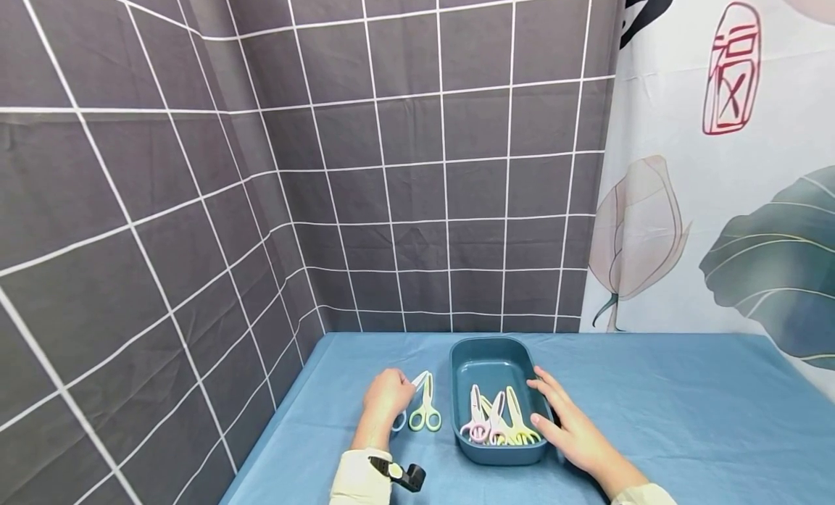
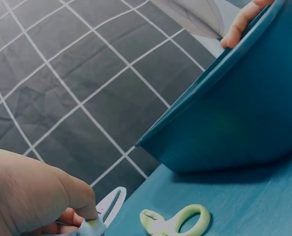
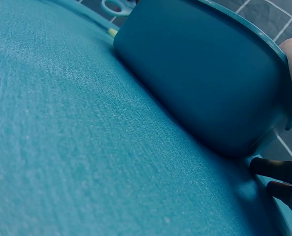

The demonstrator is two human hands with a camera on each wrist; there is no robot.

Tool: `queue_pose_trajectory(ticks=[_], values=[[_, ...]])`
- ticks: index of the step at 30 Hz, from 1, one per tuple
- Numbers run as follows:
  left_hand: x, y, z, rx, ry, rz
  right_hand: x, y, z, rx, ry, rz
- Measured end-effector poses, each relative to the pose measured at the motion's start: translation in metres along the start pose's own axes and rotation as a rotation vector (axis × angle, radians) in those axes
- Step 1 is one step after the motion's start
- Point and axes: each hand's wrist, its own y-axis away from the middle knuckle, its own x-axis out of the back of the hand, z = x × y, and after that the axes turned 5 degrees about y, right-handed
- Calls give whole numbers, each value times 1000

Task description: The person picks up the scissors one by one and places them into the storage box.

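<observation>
My left hand [image 1: 386, 396] pinches a pair of light-blue-handled scissors [image 1: 399, 421] left of the basin, their pale blades pointing up and right past the fingertips. Just beside it, a pair of green-handled scissors [image 1: 425, 414] lies on the cloth, handle rings towards me. Several scissors with pink [image 1: 478, 430] and yellow [image 1: 522, 431] handles lie in the near end of a blue basin [image 1: 499, 454]. At the basin's right rim rests my right hand [image 1: 574, 429], thumb and fingers spread and fairly straight. Lower fingers [image 3: 274, 170] of that hand show outside the wall.
A blue cloth [image 1: 685, 411] covers the table. Behind it hangs a dark grey curtain [image 1: 417, 193] with a white grid, which also runs along the left side. A white sheet [image 1: 659, 114] with leaf and flower prints hangs at the right.
</observation>
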Motion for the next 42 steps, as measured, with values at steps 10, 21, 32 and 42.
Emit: queue_pose_trajectory(ticks=[10,21,32,42], values=[[-2,3,12,-61,76,16,0,0,-1,4,-17,-9],[0,3,19,-90,120,25,2,-1,-2,-9,-69,-24],[-3,2,20,-101,144,24,2,-2,-1,-3,-81,-22],[-2,2,21,-103,161,25,1,-2,1,-3,-84,-30]])
